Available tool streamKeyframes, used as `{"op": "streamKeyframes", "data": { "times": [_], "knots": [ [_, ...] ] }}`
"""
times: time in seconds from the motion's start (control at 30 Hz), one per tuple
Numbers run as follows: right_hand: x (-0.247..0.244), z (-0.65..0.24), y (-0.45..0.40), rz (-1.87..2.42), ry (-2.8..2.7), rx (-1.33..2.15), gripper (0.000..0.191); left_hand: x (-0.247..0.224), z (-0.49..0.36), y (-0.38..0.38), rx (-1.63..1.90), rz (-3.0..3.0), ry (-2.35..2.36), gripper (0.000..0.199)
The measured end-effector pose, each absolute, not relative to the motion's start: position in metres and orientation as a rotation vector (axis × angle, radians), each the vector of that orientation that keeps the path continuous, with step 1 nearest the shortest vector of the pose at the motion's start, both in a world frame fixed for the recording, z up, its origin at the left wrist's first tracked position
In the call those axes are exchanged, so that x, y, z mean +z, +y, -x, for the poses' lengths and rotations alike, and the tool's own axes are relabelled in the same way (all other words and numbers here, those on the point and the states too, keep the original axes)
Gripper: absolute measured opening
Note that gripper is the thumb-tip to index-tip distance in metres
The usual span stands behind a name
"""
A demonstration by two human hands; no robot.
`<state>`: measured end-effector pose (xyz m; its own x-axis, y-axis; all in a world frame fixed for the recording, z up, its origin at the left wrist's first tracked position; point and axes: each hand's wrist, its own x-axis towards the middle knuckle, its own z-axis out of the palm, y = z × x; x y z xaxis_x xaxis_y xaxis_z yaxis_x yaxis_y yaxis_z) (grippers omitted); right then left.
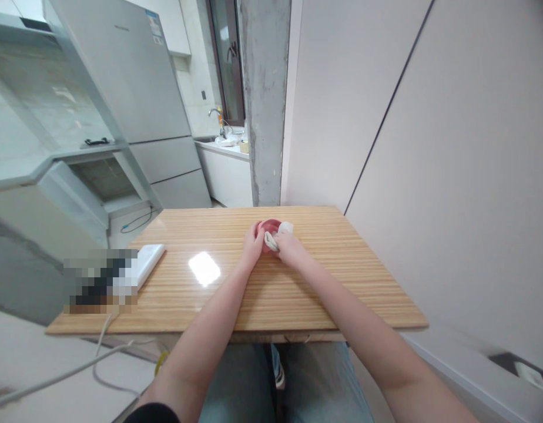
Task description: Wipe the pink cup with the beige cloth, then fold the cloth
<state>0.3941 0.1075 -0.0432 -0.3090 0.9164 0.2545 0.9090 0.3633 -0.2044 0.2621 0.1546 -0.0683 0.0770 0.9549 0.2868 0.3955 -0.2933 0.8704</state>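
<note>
Toward the far side of the wooden table [174, 314], my left hand [252, 242] grips the left side of a small pinkish-red bowl [270, 224]. My right hand [290, 247] is closed on a whitish cloth [270, 241], pressed at the bowl's near right side. Part of the cloth stands up past the right rim. The fingers of my right hand are partly hidden by the cloth, and the bowl's lower part is covered by both hands.
A white box-like object [148, 258] lies at the table's left, beside a blurred patch. A pale cable [103, 335] hangs off the near left edge. Behind the table stand a refrigerator [134, 88], a sink counter [225, 170] and a concrete pillar [267, 106]; a white wall [430, 176] closes the right.
</note>
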Motion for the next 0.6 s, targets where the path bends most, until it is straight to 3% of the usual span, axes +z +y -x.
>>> {"op": "streamKeyframes", "data": {
  "times": [0.13, 0.23, 0.4, 0.6],
  "knots": [
    [-0.045, -0.379, 0.116, 1.543, -2.306, -0.21, 0.023, -0.069, -0.264, 0.154, 1.299, -1.239, 1.144, 0.054],
    [-0.053, -0.373, 0.119, 1.495, -2.32, -0.235, 0.02, -0.073, -0.263, 0.153, 1.266, -1.109, 1.153, 0.053],
    [-0.066, -0.381, 0.122, 1.436, -2.342, -0.189, 0.017, -0.076, -0.256, 0.155, 1.359, -1.391, 1.359, 0.051],
    [-0.068, -0.382, 0.117, 1.576, -2.293, -0.312, 0.027, -0.065, -0.25, 0.145, 1.321, -1.767, 1.304, 0.057]
  ]
}}
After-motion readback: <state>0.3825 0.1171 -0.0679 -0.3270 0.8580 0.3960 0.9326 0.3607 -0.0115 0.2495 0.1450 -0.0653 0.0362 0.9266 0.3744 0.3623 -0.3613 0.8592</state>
